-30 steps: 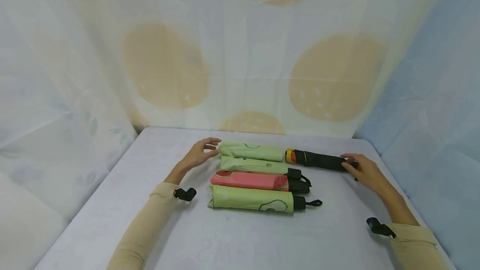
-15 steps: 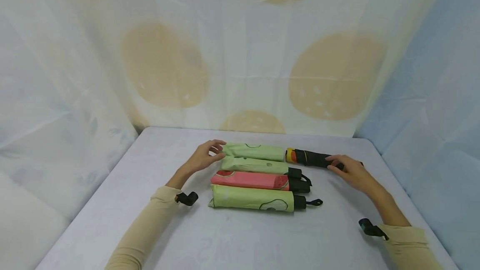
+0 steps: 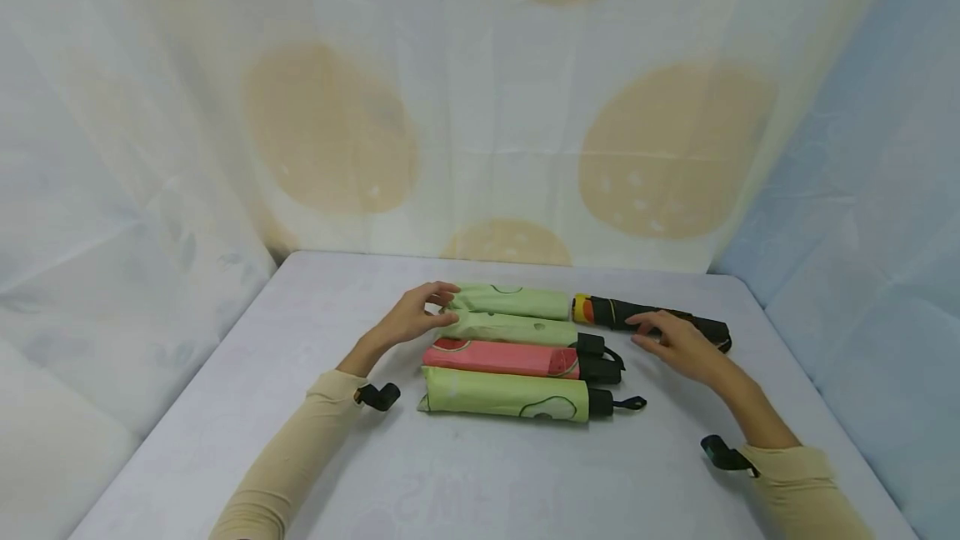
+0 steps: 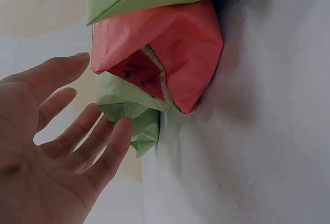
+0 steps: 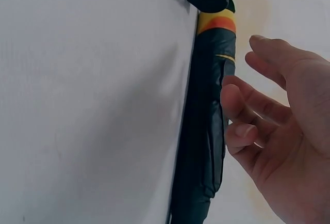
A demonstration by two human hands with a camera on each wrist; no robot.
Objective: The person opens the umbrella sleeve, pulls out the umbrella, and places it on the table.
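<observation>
A pale grey table fills the lower half of the head view, closed in on three sides by a draped cloth backdrop, white with large tan discs behind and on the left, and pale blue on the right.

No container stands on the table; folded umbrellas lie in a block near its far middle, all running left to right. At the front is a green umbrella with an avocado print, its black handle toward the right edge. Touching it behind is the red watermelon umbrella, then a second green umbrella, then a third green umbrella nearest the far edge. In line with that last one, toward the far right corner, lies the black umbrella with an orange and yellow band at its left end.

The left hand is at the left ends of the two rear green umbrellas, fingers loosely spread and gripping nothing, fingertips at the fabric. The right hand lies over the black umbrella's middle, fingers relaxed and slightly bent, touching its near side without clasping it. Both sleeves are beige.
</observation>
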